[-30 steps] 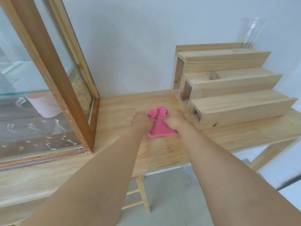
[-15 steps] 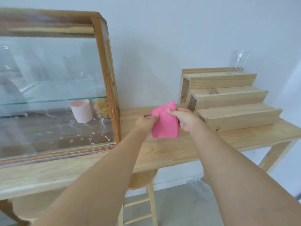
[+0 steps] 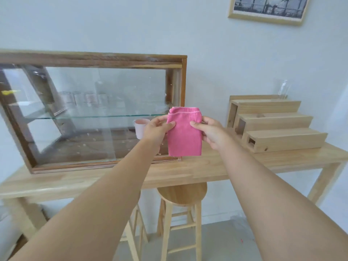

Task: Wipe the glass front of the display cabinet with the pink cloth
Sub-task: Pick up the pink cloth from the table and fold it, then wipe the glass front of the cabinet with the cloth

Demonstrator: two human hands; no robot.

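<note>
The folded pink cloth (image 3: pixel 184 132) hangs upright in the air, in front of the right end of the display cabinet (image 3: pixel 90 60). My left hand (image 3: pixel 157 129) pinches its left edge and my right hand (image 3: pixel 211 131) pinches its right edge. The cabinet is a long wooden frame with a glass front (image 3: pixel 94 113), smeared and spotted, standing on the left part of the wooden table (image 3: pixel 207 166). A pink cup (image 3: pixel 139 127) sits inside on the cabinet floor, partly hidden by my left hand.
A stepped wooden riser (image 3: pixel 273 125) stands on the table at the right, with a clear glass vase (image 3: pixel 282 89) on its top step. Two wooden stools (image 3: pixel 181 193) are under the table. A framed picture (image 3: pixel 267 8) hangs on the wall.
Both hands lifted the pink cloth off the table and raised it up in front of the cabinet. My view pulled back and up, so the whole cabinet front shows.
</note>
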